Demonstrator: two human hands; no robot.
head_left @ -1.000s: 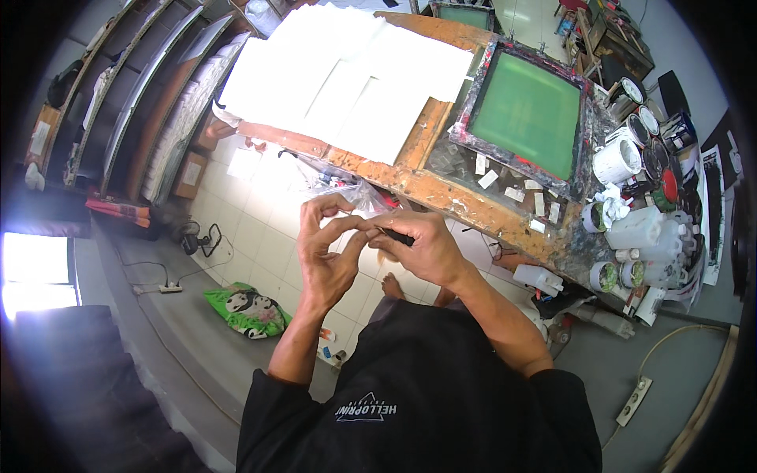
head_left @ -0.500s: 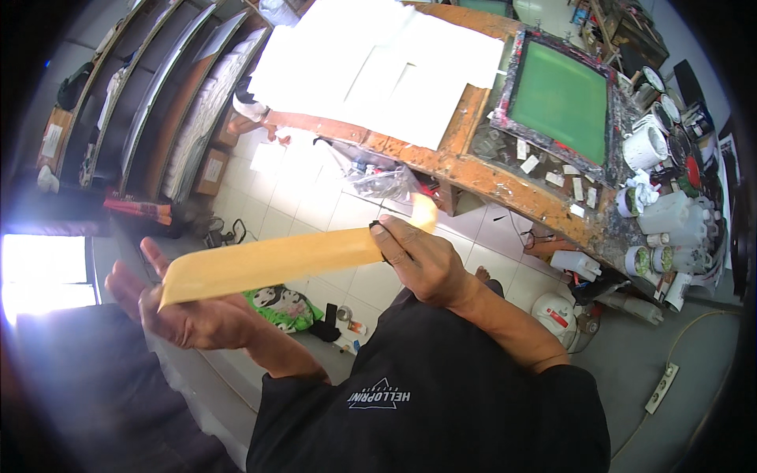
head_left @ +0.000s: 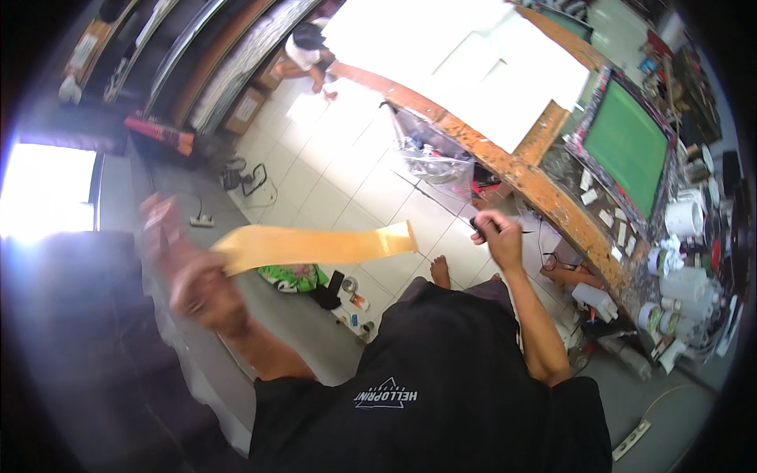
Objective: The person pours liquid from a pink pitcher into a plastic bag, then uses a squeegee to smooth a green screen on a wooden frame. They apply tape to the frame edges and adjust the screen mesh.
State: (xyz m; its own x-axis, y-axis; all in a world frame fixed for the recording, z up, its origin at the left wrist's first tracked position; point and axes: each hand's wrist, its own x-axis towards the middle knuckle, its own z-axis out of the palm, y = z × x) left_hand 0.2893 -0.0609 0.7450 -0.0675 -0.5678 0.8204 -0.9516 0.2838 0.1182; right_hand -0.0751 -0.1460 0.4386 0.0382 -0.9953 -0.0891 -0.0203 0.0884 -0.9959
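Table [head_left: 544, 134] spreads across the upper right in front of you, its worn wooden edge slanting down to the right, with big white sheets [head_left: 465, 55] covering much of its top. Shelves [head_left: 209, 67] stand beyond it at upper left, and another person [head_left: 303, 55], partly in view, is low by the table's near left corner. A dark, stained frame [head_left: 627, 154] with a green panel lies on the table to the right of the sheets. Below the table edge sits a clear plastic bag [head_left: 438, 169].

Your yellow strip [head_left: 315, 246] stretches through the air in front of your body, above the floor, one end at your left hand and the other loose, apart from your right. On the floor under it lies a green bag [head_left: 296, 277].

Your left hand [head_left: 197, 276], out to the side, holds the strip's near end; blur hides which fingers pinch it. Your right hand [head_left: 501, 236] is closed around a small dark tool [head_left: 476, 230], with a thin dark point showing past the hand; its kind you cannot tell. A white tub [head_left: 684, 217] stands beside the frame.
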